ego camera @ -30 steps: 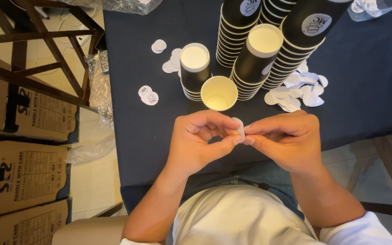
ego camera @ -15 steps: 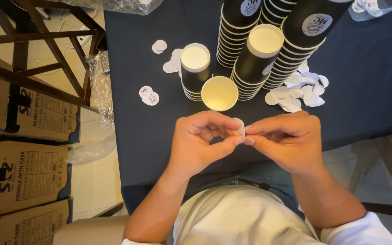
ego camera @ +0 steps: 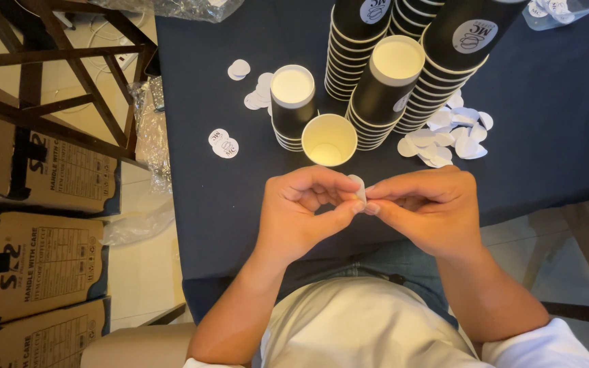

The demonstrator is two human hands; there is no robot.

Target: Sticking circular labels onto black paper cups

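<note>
Nothing is seen to have moved since the earlier frames: both hands are kept together at the near edge of the worktop [ego camera: 553,136], which is draped in a dark navy cloth. Cardboard boxes [ego camera: 42,252] are stacked on the pale floor at the left, beside a dark wooden frame [ego camera: 69,61] and crumpled clear plastic. Tall stacks of black paper cups [ego camera: 383,88] are stood upright on the cloth, with a single open cup [ego camera: 329,140] in front of them, mouth up. Loose white discs [ego camera: 448,136] are scattered to the right of the stacks, and two printed round stickers [ego camera: 223,143] lie apart at the left. A small white round sticker [ego camera: 358,187] is pinched between the fingertips of the left hand [ego camera: 301,215] and the right hand [ego camera: 427,211], just in front of the single cup. It is held nearly edge-on, its visible long axis running up and away from the body; which face points where cannot be told.
</note>
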